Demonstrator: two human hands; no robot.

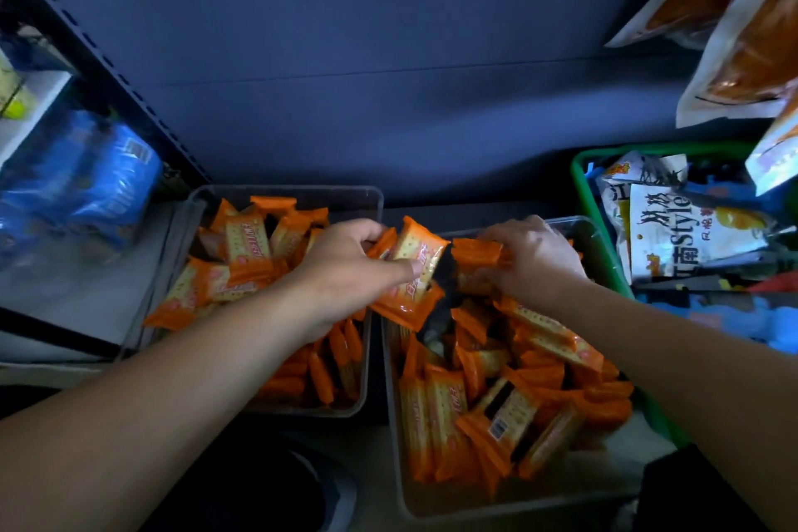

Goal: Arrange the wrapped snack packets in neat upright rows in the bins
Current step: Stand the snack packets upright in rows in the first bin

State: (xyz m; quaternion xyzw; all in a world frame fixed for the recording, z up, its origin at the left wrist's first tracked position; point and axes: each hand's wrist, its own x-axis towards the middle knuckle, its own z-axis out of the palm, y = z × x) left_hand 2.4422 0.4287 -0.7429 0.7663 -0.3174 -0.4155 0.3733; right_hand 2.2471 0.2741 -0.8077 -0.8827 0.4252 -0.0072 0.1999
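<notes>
Two clear plastic bins stand side by side on a dark shelf. The left bin [285, 192] holds a loose heap of orange cracker packets [242, 255]. The right bin [395, 488] holds several more orange packets [449, 419], some upright, some tumbled. My left hand [345, 268] reaches over the gap between the bins and grips an orange packet [421, 261] that tilts above the right bin. My right hand [533, 259] is at the back of the right bin, fingers closed on another orange packet [475, 251].
A green basket [581, 194] of mixed snack bags stands to the right. Large orange pouches [751, 39] hang at the top right. Blue packs [99, 186] sit on the shelf at the left, behind a dark upright post [108, 78]. The shelf's back wall is dark blue.
</notes>
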